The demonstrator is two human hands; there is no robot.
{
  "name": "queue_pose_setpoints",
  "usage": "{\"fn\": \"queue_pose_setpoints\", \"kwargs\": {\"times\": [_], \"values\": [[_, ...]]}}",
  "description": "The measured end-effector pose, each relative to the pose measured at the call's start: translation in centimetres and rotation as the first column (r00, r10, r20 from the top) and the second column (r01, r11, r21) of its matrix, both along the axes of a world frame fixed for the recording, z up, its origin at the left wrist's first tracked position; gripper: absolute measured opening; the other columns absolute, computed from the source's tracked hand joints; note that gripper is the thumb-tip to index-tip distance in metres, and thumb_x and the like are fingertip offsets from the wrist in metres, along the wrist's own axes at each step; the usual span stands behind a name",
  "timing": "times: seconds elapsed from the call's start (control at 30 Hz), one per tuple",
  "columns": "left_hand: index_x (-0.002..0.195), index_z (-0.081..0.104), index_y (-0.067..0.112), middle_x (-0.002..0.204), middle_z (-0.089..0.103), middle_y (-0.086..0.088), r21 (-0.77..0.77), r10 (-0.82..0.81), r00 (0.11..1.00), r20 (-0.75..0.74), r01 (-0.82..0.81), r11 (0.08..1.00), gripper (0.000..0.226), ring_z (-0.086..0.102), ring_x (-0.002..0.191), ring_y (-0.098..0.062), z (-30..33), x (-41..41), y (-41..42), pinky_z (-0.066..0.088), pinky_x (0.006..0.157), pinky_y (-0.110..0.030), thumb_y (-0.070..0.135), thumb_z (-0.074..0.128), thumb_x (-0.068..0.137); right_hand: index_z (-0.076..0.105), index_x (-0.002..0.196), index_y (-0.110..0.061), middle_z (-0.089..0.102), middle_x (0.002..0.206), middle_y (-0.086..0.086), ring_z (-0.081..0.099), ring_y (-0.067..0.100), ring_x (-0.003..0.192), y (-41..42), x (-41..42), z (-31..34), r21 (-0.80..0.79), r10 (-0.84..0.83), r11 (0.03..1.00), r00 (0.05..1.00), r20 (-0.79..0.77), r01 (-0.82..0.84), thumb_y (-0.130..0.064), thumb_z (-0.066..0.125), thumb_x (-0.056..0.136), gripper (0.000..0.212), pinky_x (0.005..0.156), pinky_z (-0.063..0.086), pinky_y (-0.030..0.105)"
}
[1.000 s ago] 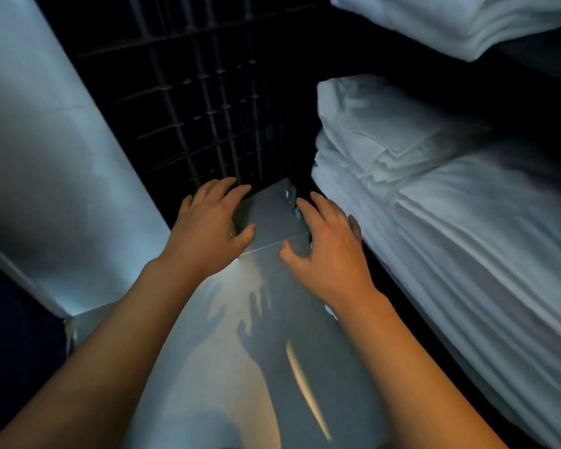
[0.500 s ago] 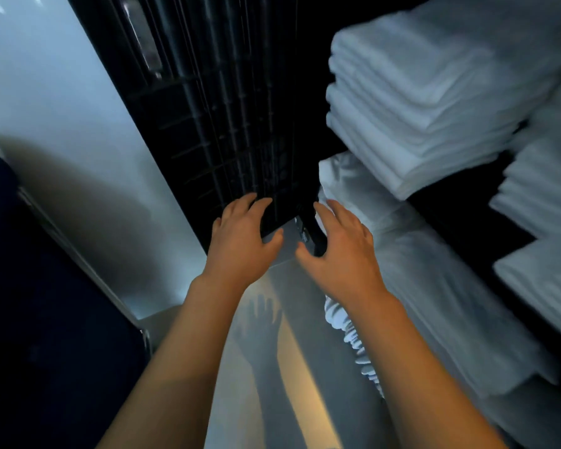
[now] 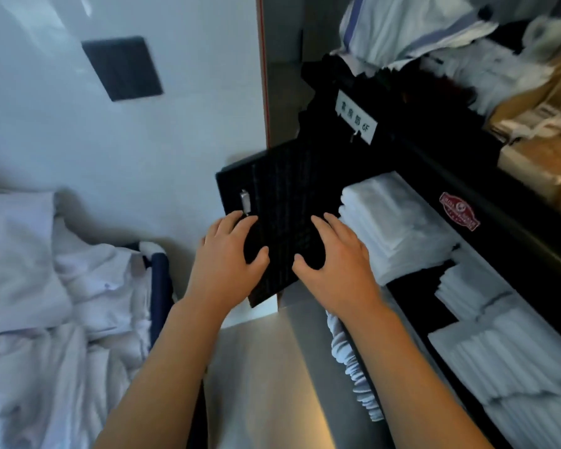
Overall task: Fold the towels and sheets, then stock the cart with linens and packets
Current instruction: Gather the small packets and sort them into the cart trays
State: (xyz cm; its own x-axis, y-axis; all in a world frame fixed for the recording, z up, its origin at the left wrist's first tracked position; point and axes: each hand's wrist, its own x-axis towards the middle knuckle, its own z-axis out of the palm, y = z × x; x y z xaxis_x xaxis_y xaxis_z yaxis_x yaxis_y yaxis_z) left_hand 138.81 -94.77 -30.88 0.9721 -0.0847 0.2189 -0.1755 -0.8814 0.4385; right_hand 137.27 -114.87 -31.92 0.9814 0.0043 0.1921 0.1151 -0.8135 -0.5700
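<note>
Head view: two bare hands up front. Left hand (image 3: 225, 254) w/ fingers spread and loosely bent, holding nothing; right hand (image 3: 336, 254) the same, thumb out, holding nothing. Both sit in front of one flat black ribbed cart door (image 3: 282, 196), contact unclear; it carries one small metal latch (image 3: 244, 199). Cart (image 3: 434, 176) is black, boxy, w/ one white label (image 3: 356, 116) and one red badge (image 3: 460, 211). Inside: approx three stacks of folded white towels (image 3: 392, 228), soft, squared edges. One rumpled sheet heap (image 3: 46, 319) far left.
</note>
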Motion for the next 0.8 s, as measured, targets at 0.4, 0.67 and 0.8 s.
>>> {"fn": "queue_pose_setpoints", "kwargs": {"times": [0.4, 0.67, 0.8], "values": [[0.147, 0.052, 0.02, 0.158, 0.043, -0.006, 0.004, 0.232, 0.964, 0.132, -0.235, 0.972, 0.059, 0.036, 0.146, -0.028, 11.2, -5.9, 7.4, 0.035, 0.116, -0.054, 0.039, 0.066, 0.093, 0.037, 0.156, -0.026, 0.029, 0.165, -0.002, 0.022, 0.017, 0.153, 7.1, -0.4, 11.4, -0.017, 0.221, 0.975, 0.967, 0.124, -0.221, -0.052, 0.06, 0.091, 0.074, 0.124, 0.023, 0.05], [0.144, 0.055, 0.017, 0.154, 0.046, -0.009, 0.036, 0.426, 0.863, 0.271, -0.451, 0.892, 0.057, 0.043, 0.142, -0.033, 18.4, -11.9, 13.3, 0.038, 0.113, -0.056, 0.036, 0.068, 0.093, 0.035, 0.157, -0.028, 0.026, 0.167, -0.002, 0.021, 0.019, 0.153, 13.4, -0.8, 18.2, -0.008, 0.423, 0.901, 0.876, 0.232, -0.433, -0.056, 0.058, 0.09, 0.076, 0.126, 0.02, 0.046], [0.143, 0.056, 0.016, 0.151, 0.049, -0.011, 0.052, 0.504, 0.788, 0.354, -0.554, 0.831, 0.057, 0.045, 0.139, -0.034, 22.6, -16.4, 16.2, 0.04, 0.11, -0.058, 0.037, 0.069, 0.092, 0.037, 0.156, -0.025, 0.026, 0.167, 0.0, 0.021, 0.019, 0.154, 17.9, -2.7, 22.6, 0.003, 0.524, 0.832, 0.787, 0.326, -0.555, -0.052, 0.061, 0.091, 0.075, 0.125, 0.022, 0.046]]}}
